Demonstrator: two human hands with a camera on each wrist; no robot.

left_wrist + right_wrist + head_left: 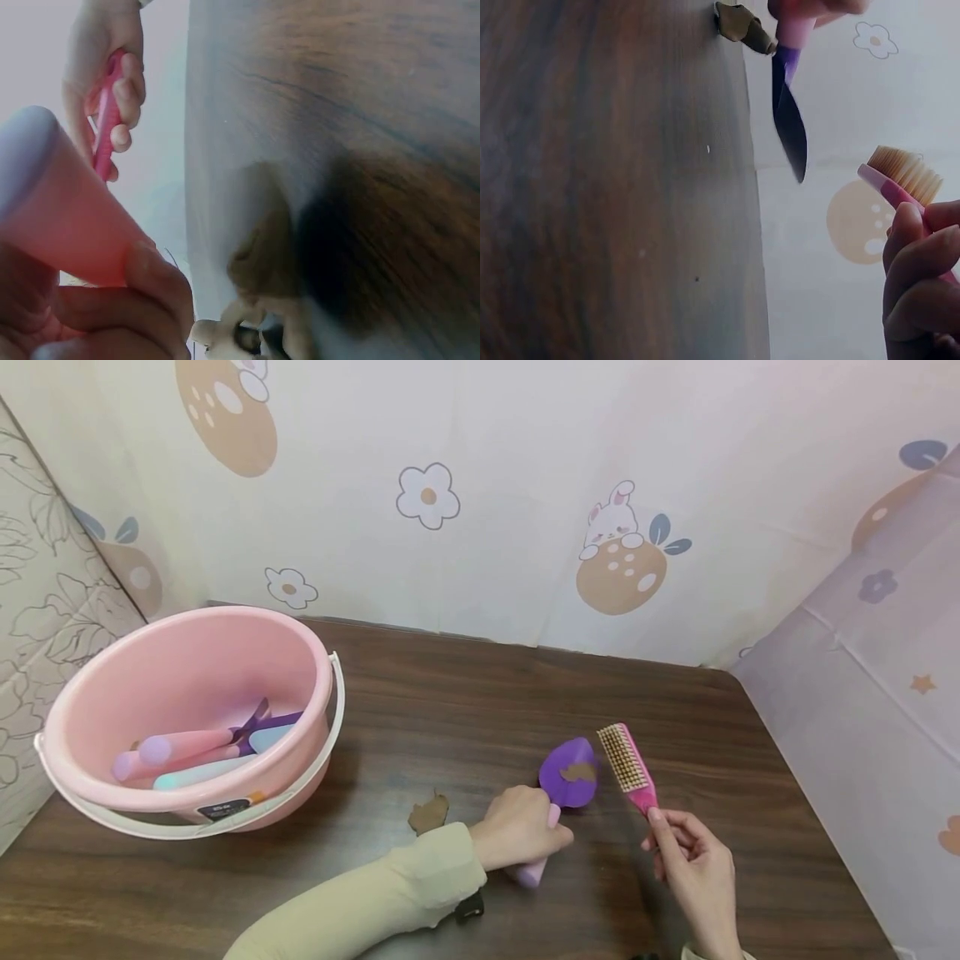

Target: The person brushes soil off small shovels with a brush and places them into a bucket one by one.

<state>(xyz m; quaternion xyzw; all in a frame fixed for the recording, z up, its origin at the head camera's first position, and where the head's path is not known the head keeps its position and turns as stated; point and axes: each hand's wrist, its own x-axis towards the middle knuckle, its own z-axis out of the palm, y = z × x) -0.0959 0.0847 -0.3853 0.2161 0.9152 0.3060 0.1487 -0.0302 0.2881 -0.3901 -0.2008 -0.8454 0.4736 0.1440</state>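
My left hand (520,828) grips the pink handle (75,202) of a toy hand trowel whose purple blade (561,762) points away from me. A brown, leaf-like scrap (579,772) lies on that blade. The right wrist view shows the blade side-on (790,127), held above the table. To its right, my right hand (693,864) pinches a pink brush (637,800) by the handle, bristles (624,758) turned toward the trowel. Between brush and blade there is a narrow gap in the head view. Another brown scrap (429,814) lies on the table, left of the trowel.
On the left stands a pink bucket (187,639) with a white handle (339,693); inside are several pink-handled (187,746) and light-blue tools (206,772). A patterned cloth wall (495,552) borders the dark wooden table (450,693) behind. A small black object (470,907) sits by my left sleeve.
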